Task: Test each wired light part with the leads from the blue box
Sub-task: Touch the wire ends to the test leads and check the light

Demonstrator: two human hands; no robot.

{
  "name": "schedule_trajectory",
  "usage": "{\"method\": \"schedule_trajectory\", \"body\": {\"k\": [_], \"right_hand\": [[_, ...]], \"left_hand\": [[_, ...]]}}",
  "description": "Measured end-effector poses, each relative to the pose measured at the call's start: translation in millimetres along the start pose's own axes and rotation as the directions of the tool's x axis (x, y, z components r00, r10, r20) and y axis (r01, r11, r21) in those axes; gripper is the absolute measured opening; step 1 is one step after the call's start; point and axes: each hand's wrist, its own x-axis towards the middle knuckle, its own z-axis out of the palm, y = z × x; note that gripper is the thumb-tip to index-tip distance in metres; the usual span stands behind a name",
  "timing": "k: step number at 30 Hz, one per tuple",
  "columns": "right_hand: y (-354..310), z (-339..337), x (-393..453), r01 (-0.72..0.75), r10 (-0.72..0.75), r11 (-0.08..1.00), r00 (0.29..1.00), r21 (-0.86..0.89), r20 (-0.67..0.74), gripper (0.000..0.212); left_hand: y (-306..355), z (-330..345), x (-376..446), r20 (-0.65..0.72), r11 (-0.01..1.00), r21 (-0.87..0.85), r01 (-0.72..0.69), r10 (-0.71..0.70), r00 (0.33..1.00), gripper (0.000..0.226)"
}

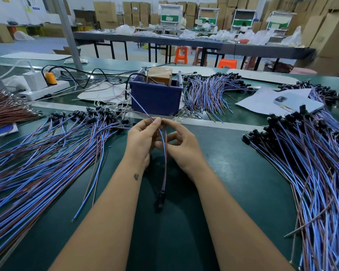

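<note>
While no writing reads clearly, both hands (pixel 160 138) pinch wire ends (pixel 158 120).

From my remote seat I see a white power strip (pixel 43 90) with an orange plug (pixel 51 78) at the far left, a pale phone (pixel 297 103) lying on white paper (pixel 256 102) at the right, orange stools (pixel 181 54) and stacked cardboard boxes (pixel 106 12) beyond.

I'm at a factory assembly bench: a green work surface (pixel 213 173) heaped with bundled wired parts (pixel 37 149), stacked cardboard cartons (pixel 137 12) across the top of the frame, long tables (pixel 164 39) with plastic stools (pixel 181 54) and workstations behind.
</note>
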Motion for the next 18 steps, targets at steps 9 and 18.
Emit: {"method": "schedule_trajectory", "body": {"k": [9, 18], "right_hand": [[-0.1, -14.5, 6.3, -0.146, 0.276, 0.890, 0.927, 0.431, -0.255, 0.020], [5.9, -18.8, -2.5, -0.076, 0.288, 0.907, 0.830, 0.415, -0.477, 0.027]], "left_hand": [[-6.9, -4.6, 4.8, -0.123, 0.997, -0.077, 0.003, -0.012, 0.992, 0.016], [-19.0, 5.9, -16.8, 0.240, 0.665, 0.694, -0.276, 0.147, 0.960, 0.022]]}}
